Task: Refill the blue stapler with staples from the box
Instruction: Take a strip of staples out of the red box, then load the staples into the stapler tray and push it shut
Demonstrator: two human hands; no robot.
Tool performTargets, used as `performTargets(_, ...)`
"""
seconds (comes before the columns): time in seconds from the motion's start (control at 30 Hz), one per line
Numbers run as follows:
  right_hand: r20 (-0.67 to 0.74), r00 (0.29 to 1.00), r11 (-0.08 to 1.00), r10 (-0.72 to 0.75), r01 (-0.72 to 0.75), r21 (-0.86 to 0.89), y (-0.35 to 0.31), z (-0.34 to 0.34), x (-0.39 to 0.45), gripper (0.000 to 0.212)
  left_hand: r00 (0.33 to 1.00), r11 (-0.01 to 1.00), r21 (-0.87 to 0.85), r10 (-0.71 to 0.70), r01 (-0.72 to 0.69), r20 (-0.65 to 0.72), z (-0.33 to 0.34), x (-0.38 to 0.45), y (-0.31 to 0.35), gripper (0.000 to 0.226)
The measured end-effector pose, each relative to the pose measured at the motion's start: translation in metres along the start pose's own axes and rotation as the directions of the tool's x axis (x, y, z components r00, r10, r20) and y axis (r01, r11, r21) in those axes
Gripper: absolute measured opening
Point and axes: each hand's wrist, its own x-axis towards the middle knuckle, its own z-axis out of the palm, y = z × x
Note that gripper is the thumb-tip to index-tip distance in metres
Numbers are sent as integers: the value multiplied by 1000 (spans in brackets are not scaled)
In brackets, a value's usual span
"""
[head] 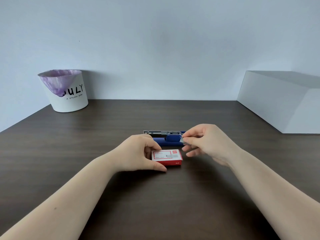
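The blue stapler (pixel 164 139) lies on the dark wooden table (pixel 173 196), hinged open, its metal staple channel (pixel 161 132) exposed along the far side. In front of it sits the red and white staple box (pixel 168 157). My left hand (pixel 138 153) grips the box's left end, thumb along its front edge. My right hand (pixel 207 142) hovers just right of the stapler, pinching a small silvery strip of staples (pixel 182 140) between thumb and forefinger, close to the stapler's right end.
A white bin (pixel 67 94) with a purple liner stands at the back left against the wall. A white box-shaped block (pixel 284 104) occupies the back right corner of the table.
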Motion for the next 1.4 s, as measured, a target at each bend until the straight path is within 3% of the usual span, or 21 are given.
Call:
performTargets(0.3, -262, 964, 977, 52, 5, 214, 0, -12, 9, 5, 1000, 1000, 18, 7, -7, -5, 0, -2, 2, 57)
performTargets(0.47, -263, 960, 908, 93, 26, 418, 0, -14, 10, 12, 999, 999, 44, 23, -24, 27, -6, -6, 5, 68)
performTargets(0.67, -259, 958, 779, 126, 66, 624, 0, -10, 12, 13, 998, 998, -68, 12, -16, -57, -22, -10, 5, 56)
performTargets(0.9, -225, 964, 831, 145, 5, 556, -10, 5, 20, 12, 971, 978, -199, -98, 54, -218, -30, -5, -16, 38)
performTargets(1.07, -168, 985, 846, 48, 49, 530, -26, 11, 31, 10, 915, 965, -225, -207, 133, -345, -22, 3, -41, 23)
performTargets(1.13, -166, 986, 912, -21, 87, 401, -29, 14, 36, 9, 914, 973, -186, -194, 134, -355, -18, 6, -49, 25)
performTargets(1.2, -154, 982, 989, -112, 124, 74, -28, 17, 40, 7, 934, 981, -142, -173, 133, -313, -16, 8, -54, 32)
performTargets(1.27, -95, 978, 972, -183, 166, -165, -26, 22, 42, 9, 957, 987, -95, -150, 130, -248, -13, 11, -56, 36)
performTargets(1.4, 41, 956, 857, -291, 280, -434, -23, 29, 45, 10, 974, 994, -37, -107, 101, -201, -10, 13, -53, 34)
